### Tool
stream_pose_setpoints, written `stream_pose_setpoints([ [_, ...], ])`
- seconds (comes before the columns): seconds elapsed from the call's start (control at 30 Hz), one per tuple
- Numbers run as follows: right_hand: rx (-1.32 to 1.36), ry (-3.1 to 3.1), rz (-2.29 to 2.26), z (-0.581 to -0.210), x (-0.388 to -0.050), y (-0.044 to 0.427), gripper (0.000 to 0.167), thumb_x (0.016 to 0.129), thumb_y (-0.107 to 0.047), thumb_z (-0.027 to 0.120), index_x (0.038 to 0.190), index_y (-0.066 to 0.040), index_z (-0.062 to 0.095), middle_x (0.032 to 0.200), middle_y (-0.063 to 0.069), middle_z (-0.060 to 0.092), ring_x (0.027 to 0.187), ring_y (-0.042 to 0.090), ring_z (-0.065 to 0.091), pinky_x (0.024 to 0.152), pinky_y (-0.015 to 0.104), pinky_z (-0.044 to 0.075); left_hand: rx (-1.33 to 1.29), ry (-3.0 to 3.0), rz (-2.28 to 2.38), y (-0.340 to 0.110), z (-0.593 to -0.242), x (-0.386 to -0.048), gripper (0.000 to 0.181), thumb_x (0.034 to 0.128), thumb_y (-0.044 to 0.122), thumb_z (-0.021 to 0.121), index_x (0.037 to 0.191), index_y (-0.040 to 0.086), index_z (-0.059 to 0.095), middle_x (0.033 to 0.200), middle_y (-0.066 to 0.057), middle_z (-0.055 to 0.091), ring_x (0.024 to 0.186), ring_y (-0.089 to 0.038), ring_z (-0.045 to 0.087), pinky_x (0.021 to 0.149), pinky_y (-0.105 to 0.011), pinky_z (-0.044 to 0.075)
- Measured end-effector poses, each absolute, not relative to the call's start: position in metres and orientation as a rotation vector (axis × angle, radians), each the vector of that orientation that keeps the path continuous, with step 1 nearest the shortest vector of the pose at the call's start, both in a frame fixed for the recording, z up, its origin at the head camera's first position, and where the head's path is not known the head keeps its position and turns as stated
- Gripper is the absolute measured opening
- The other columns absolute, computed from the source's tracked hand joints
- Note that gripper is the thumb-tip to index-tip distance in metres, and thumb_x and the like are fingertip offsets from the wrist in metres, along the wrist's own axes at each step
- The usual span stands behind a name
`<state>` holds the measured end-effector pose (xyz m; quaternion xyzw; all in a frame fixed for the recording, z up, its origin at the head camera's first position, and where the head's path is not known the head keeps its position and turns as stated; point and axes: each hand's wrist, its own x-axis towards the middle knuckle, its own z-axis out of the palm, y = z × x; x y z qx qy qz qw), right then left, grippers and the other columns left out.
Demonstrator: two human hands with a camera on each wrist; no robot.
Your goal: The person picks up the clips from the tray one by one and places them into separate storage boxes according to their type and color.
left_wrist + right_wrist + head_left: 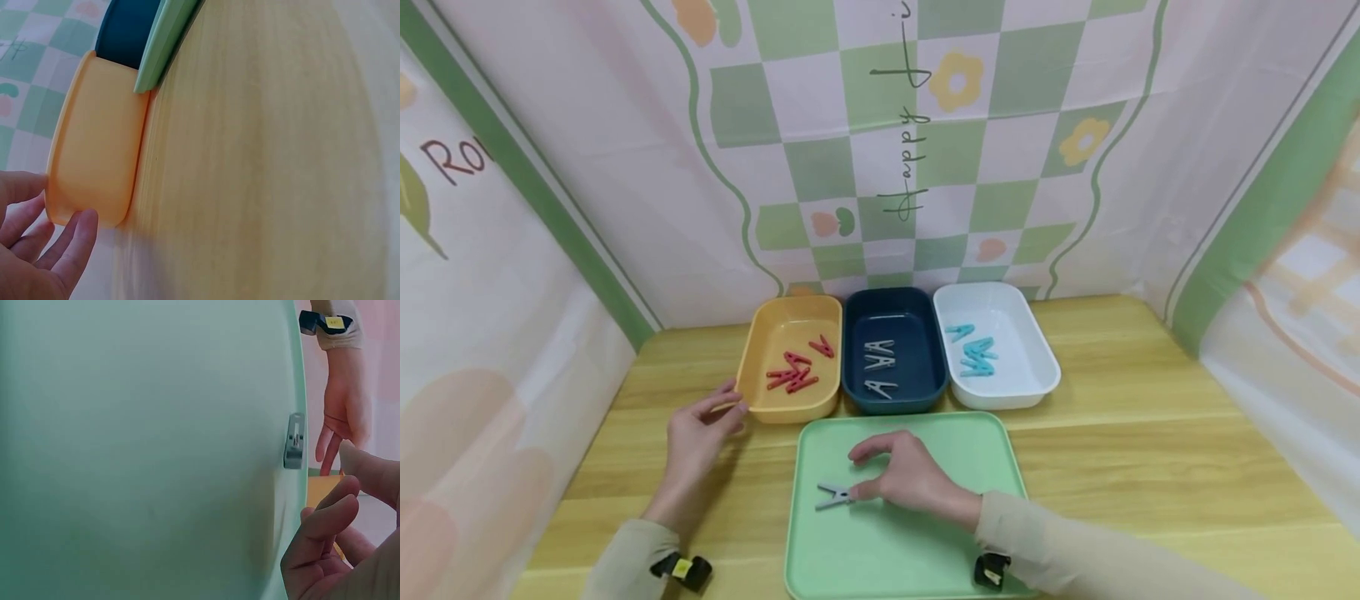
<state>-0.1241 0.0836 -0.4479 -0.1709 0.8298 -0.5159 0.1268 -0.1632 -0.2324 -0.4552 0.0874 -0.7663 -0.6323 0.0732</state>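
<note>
A grey clothespin [833, 496] lies on the light green tray [910, 558]. My right hand [913, 479] is over the tray beside this clothespin, thumb and index finger apart. The right wrist view shows the clothespin [295, 440] clear of the fingertips, with nothing between them. My left hand [700, 429] touches the near left corner of the yellow box [793, 412], its fingers loosely extended. In the left wrist view, fingertips [86, 228] rest against that box's end. Several red clothespins [793, 375] lie inside the yellow box.
A navy box [895, 404] holding three grey clothespins [880, 362] stands right of the yellow one. Beside it is a white box [1030, 375] with several light blue clothespins [977, 358]. The boxes line the back of the wooden table [1150, 467], before a patterned cloth [955, 167].
</note>
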Motion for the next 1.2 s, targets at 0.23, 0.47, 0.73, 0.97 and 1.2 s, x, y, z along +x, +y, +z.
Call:
stream_pose_setpoints([
  [0.23, -0.484, 2.41, -1.475, -0.45, -0.121, 0.079, 0.041, 0.071, -0.013, 0.098, 0.108, -0.01, 0.081, 0.097, -0.002, 0.077, 0.105, 0.025, 0.068, 0.105, 0.055, 0.053, 0.265, -2.297, -1.908, -0.232, -0.454, -0.164, 0.031, 0.0959, 0.001, 0.076, 0.125, -0.009, 0.07, 0.151, -0.012, 0.058, 0.098, -0.004, 0.072, 0.082, -0.029, 0.066],
  [0.47, -0.399, 2.34, -1.461, -0.45, -0.12, 0.078, 0.038, 0.073, -0.01, 0.097, 0.107, -0.009, 0.08, 0.095, -0.002, 0.076, 0.089, 0.018, 0.067, 0.071, 0.04, 0.065, 0.261, -2.286, -1.907, -0.232, -0.454, -0.164, 0.032, 0.0957, 0.0, 0.076, 0.125, -0.01, 0.069, 0.151, -0.013, 0.058, 0.096, -0.004, 0.072, 0.082, -0.029, 0.066],
  [0.73, -0.343, 2.302, -1.456, -0.453, -0.119, 0.076, 0.035, 0.071, -0.005, 0.097, 0.101, -0.008, 0.08, 0.089, -0.001, 0.074, 0.058, 0.013, 0.061, 0.044, 0.029, 0.057, 0.248, -2.271, -1.91, -0.231, -0.452, -0.162, 0.032, 0.0951, -0.001, 0.077, 0.124, -0.012, 0.069, 0.151, -0.016, 0.058, 0.097, -0.006, 0.073, 0.08, -0.028, 0.066],
  [0.97, -0.414, 2.367, -1.413, -0.453, -0.119, 0.074, 0.031, 0.067, -0.004, 0.097, 0.094, -0.008, 0.081, 0.083, -0.002, 0.072, 0.069, 0.012, 0.063, 0.05, 0.03, 0.059, 0.266, -2.279, -1.921, -0.231, -0.451, -0.163, 0.032, 0.0953, 0.0, 0.076, 0.125, -0.01, 0.069, 0.151, -0.013, 0.058, 0.096, -0.003, 0.072, 0.081, -0.028, 0.066],
  [1.2, -0.463, 2.459, -1.329, -0.452, -0.119, 0.071, 0.024, 0.069, -0.005, 0.097, 0.086, -0.013, 0.082, 0.077, -0.007, 0.072, 0.077, 0.01, 0.062, 0.077, 0.029, 0.056, 0.258, -2.286, -1.912, -0.232, -0.451, -0.163, 0.032, 0.0953, 0.0, 0.077, 0.125, -0.01, 0.069, 0.151, -0.014, 0.057, 0.097, -0.006, 0.073, 0.08, -0.027, 0.066],
])
